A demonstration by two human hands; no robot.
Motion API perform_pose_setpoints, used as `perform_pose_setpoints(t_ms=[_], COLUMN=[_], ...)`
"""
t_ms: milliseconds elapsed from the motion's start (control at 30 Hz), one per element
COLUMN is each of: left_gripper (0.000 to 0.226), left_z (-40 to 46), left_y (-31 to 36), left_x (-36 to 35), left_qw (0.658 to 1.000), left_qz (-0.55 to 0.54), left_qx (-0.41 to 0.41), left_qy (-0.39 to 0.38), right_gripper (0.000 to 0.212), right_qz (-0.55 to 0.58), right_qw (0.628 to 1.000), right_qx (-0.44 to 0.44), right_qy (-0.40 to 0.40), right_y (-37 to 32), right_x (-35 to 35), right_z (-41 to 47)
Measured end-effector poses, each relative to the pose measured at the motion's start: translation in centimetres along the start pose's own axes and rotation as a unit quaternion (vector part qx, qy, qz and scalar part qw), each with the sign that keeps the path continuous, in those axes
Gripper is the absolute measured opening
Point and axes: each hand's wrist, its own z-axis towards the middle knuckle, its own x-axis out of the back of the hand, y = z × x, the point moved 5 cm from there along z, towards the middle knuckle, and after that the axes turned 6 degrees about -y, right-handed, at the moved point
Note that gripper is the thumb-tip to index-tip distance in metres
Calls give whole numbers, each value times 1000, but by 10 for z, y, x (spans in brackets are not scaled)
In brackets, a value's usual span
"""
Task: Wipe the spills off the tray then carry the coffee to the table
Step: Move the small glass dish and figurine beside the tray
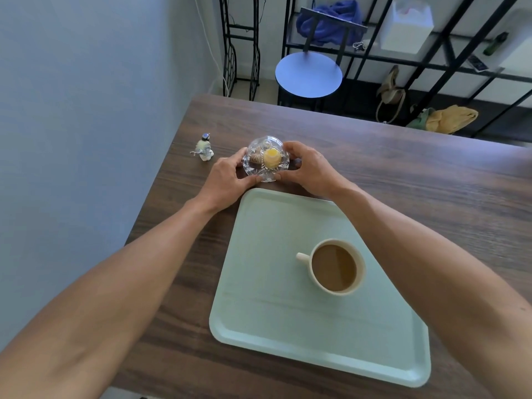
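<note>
Bare tabletop (403, 174) lies open on the right; a bird figurine (203, 148) and the wall (86, 110) crowd the left.

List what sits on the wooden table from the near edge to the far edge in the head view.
Pale green tray → mug of coffee standing on it → lidded glass dish with sweets, held by the left hand and right hand; the bird figurine stands about level with the dish.

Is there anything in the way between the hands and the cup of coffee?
Nothing visible blocks it. The coffee cup stands alone on the green tray, nearer the person. But both hands are busy: the left hand and right hand hold the glass dish on the table beyond the tray.
</note>
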Motion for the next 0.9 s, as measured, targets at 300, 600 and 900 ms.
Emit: perform_pose_setpoints(t_ms=[300,600,900], left_gripper=[38,32,46], left_z=[-18,-24,-15], left_y=[15,-34,-79], left_x=[28,107,84], left_qw=[986,967,977], left_qz=[48,-31,-155], left_qx=[-56,91,130], left_qy=[146,234,68], right_gripper=[73,27,34], right_qz=[-8,44,27], right_qw=[996,987,996], right_qx=[-27,19,-80], right_qy=[85,151,42], right_y=[-16,-106,-125], right_x=[21,2,-95], right_z=[-12,0,34])
